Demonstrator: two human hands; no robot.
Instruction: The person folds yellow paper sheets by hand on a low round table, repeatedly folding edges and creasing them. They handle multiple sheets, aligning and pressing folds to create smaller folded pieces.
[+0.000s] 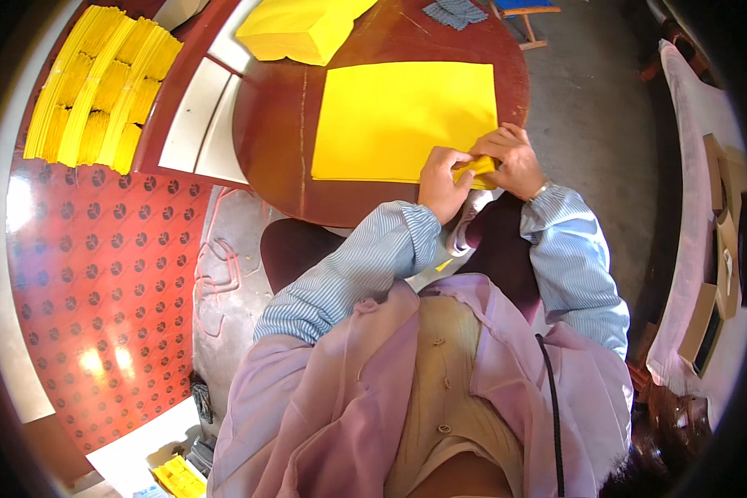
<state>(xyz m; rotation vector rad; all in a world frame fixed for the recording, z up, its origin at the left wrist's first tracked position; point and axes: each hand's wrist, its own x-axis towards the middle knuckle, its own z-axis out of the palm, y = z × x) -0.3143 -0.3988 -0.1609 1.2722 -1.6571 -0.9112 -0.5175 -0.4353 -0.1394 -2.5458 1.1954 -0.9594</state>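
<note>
fingers: on both hands they are closed in a pinch; the left hand (442, 183) has its thumb pressed toward bent fingers on a raised fold, and the right hand (515, 163) curls its fingertips onto the same fold, just beside the left thumb.
yellow sheet (398, 120): it lies mostly flat on the round brown table (270, 153), with its near right corner gathered up between the 2 hands.
sleeves (349, 270): both forearms wear blue and white stripes, below a lilac jacket (340, 407).
far side of the table: a thick yellow bundle (295, 33) sits beyond the sheet's far left corner; a grey cloth (455, 12) lies at the far rim, near a blue-topped stool (527, 7).
left: packed yellow stacks (100, 91) in rows stand at the far end of a glossy red board (112, 282) printed with dark round marks.
right: cardboard boxes (701, 324) rest on a pale pink cover (676, 207), well apart from the hands.
</note>
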